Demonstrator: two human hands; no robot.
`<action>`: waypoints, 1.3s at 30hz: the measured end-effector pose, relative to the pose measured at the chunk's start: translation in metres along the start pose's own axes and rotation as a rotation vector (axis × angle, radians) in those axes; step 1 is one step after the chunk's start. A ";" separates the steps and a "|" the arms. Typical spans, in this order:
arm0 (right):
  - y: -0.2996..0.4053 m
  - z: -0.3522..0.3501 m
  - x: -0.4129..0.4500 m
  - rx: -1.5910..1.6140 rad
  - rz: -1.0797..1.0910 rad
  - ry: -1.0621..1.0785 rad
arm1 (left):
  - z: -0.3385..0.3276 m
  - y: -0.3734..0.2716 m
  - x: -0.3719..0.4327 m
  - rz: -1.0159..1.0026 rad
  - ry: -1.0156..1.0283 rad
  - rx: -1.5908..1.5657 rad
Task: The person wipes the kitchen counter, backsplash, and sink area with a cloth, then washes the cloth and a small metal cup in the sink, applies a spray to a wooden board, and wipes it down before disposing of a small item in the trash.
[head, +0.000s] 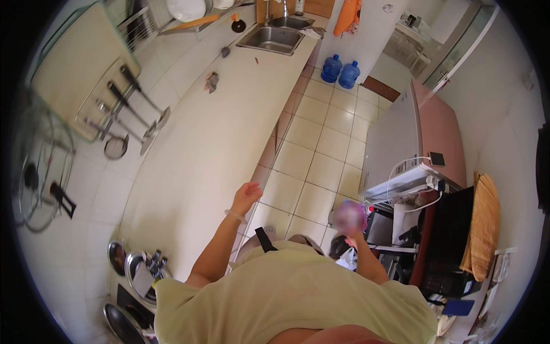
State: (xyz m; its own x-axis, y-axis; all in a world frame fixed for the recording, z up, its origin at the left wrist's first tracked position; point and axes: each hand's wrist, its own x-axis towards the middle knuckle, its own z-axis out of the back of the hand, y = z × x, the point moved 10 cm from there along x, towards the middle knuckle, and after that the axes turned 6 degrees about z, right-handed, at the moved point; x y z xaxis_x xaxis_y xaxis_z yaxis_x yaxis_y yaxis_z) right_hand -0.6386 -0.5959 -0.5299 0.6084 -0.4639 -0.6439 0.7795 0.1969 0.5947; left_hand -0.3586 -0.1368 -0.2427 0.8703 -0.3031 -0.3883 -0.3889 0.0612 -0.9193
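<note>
My left hand [248,195] is held over the front edge of the pale countertop [202,142], fingers loosely curled, with nothing visible in it; a pale bangle circles the wrist. Low at my right side, my right hand [353,241] is beside a round pink-purple item [350,217], which is blurred. Whether the fingers hold that item cannot be made out. A black bag [339,247] and a white plastic bag [347,259] are just below and left of this hand. On the counter lie a crumpled grey-pink cloth [211,82] and a small dark scrubber-like item [225,52].
A double steel sink [271,39] is set in the counter's far end. Ladles and spatulas hang along the left wall. Two blue water bottles [331,69] stand on the tiled floor. At right are a pink-sided refrigerator [442,129] and a crowded shelf; pans [122,322] are at lower left.
</note>
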 end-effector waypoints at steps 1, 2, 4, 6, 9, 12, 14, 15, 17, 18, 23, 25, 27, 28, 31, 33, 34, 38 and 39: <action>0.018 0.015 -0.011 -0.081 -0.138 0.014 | 0.008 -0.010 0.034 -0.001 -0.052 0.009; 0.022 0.040 -0.008 -0.064 -0.227 -0.009 | -0.006 -0.028 0.077 -0.033 0.007 0.025; 0.020 0.080 -0.001 0.062 -0.362 -0.066 | -0.045 -0.064 0.160 -0.066 0.091 0.059; 0.031 0.114 0.021 0.150 -0.458 -0.108 | -0.103 -0.092 0.232 -0.100 0.226 0.134; 0.063 0.160 0.082 0.235 -0.540 -0.139 | -0.178 -0.154 0.340 -0.096 0.370 0.092; 0.120 0.209 0.180 0.263 -0.523 -0.139 | -0.224 -0.187 0.446 -0.066 0.377 0.166; 0.184 0.254 0.267 0.208 -0.425 -0.125 | -0.246 -0.217 0.514 -0.052 0.370 0.192; 0.220 0.278 0.318 0.097 -0.334 -0.086 | -0.255 -0.231 0.537 -0.016 0.354 0.210; 0.329 0.306 0.474 -0.874 -0.006 0.282 | -0.265 -0.259 0.590 0.026 0.343 0.222; 0.379 0.323 0.547 -1.279 0.205 0.328 | -0.263 -0.273 0.623 0.017 0.316 0.212; 0.721 0.343 0.748 -0.079 0.532 -0.356 | -0.244 -0.302 0.758 0.099 0.196 0.238; 0.896 0.301 0.750 -0.080 0.808 -0.272 | -0.219 -0.287 0.804 0.216 0.083 0.168; 1.025 0.286 0.783 -0.049 0.932 -0.230 | -0.215 -0.306 0.867 0.242 0.072 0.118; 1.090 0.281 0.796 -0.103 1.010 -0.238 | -0.208 -0.315 0.905 0.226 0.051 0.041; 1.228 0.245 0.851 -0.266 1.092 -0.252 | -0.182 -0.343 1.011 0.182 -0.026 0.009; 1.322 0.224 0.895 -0.352 1.107 -0.195 | -0.175 -0.399 1.092 0.099 -0.042 -0.005; 1.360 0.215 0.917 -0.384 1.080 -0.175 | -0.177 -0.417 1.126 0.118 -0.051 -0.016; 1.481 0.173 0.998 -0.535 1.046 -0.107 | -0.201 -0.507 1.246 0.005 -0.035 -0.082; 1.502 0.165 1.020 -0.538 1.039 -0.100 | -0.205 -0.528 1.271 -0.012 -0.044 -0.113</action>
State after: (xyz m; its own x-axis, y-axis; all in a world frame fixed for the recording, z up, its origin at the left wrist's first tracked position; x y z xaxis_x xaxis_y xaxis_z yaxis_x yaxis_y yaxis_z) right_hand 1.1275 -0.9158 -0.2140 0.9936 0.0739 0.0858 -0.1078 0.8494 0.5166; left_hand 0.8911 -0.7490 -0.2379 0.8865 -0.2613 -0.3819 -0.4077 -0.0509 -0.9117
